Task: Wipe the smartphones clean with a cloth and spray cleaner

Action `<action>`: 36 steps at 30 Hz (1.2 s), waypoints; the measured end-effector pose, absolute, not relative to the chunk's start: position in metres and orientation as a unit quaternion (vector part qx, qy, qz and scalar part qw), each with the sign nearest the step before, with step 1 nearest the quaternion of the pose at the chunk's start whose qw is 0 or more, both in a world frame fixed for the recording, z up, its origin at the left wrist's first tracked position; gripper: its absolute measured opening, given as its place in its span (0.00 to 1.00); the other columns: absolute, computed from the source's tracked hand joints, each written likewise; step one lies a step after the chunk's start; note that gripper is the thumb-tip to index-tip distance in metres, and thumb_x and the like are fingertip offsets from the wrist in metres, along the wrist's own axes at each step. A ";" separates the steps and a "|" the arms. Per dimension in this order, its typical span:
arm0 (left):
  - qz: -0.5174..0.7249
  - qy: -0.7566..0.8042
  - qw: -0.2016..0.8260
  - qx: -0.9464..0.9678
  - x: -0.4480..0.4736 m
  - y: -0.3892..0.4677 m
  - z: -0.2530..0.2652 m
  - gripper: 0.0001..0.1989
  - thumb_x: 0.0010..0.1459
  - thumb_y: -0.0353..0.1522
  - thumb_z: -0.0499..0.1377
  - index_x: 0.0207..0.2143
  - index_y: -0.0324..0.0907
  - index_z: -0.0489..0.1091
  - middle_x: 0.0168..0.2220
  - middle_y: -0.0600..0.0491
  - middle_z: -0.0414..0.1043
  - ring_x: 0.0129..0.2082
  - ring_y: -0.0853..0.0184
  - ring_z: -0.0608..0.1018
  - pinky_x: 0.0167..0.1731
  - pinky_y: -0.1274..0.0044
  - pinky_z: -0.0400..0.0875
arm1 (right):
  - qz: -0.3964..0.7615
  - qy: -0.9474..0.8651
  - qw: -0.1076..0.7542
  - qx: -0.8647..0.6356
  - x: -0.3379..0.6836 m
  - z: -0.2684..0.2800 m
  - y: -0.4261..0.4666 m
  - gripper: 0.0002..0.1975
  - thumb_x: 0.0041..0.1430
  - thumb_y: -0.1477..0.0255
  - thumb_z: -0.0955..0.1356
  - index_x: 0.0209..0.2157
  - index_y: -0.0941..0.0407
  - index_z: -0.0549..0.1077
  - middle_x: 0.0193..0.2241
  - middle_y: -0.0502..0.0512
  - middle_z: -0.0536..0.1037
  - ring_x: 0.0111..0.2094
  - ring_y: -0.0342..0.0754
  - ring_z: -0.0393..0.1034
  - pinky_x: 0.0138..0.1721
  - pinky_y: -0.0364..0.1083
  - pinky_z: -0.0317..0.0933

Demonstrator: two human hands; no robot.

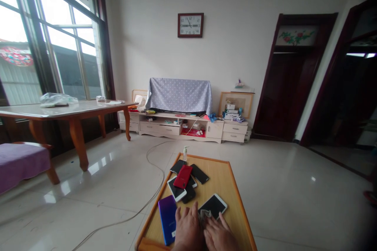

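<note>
A white smartphone (220,200) with a dark screen lies at a slant on the small wooden table, its near end under a crumpled grey cloth (205,214). My right hand (218,233) presses the cloth against it, thumb and fingers partly out of sight. Beside it my left hand (190,228) reaches forward with its fingers stretched out, close to the cloth and the phone's left edge. Left of that hand rests a blue-purple phone (167,217), back side up. Farther up is a loose pile with a red phone (183,176) on top of white and black ones.
A small pump bottle (185,153) stands at the far end of the wooden table (224,176). A cable (153,196) runs over the floor at the left. Beyond are a larger table (88,109) and a low white cabinet (159,128).
</note>
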State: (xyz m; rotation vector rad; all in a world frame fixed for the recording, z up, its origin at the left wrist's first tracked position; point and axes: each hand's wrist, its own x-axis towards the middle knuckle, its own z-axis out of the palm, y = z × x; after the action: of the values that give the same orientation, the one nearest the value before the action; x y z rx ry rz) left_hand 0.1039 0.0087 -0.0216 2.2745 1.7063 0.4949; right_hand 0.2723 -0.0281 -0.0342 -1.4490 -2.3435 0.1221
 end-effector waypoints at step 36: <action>0.130 0.570 0.171 0.793 0.111 0.004 0.013 0.33 0.56 0.42 0.50 0.64 0.46 0.60 0.60 0.48 0.70 0.61 0.55 0.66 0.65 0.60 0.42 | 0.063 -0.804 0.226 -0.547 0.281 -0.044 -0.023 0.20 0.71 0.62 0.58 0.60 0.42 0.70 0.58 0.51 0.73 0.60 0.54 0.67 0.68 0.64 0.46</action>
State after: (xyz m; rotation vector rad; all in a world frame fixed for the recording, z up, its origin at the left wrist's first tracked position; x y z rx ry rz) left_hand 0.1108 0.0039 0.0131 2.2512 1.6200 0.3691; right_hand 0.2806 -0.0229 -0.0443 -1.5072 -2.2164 0.1728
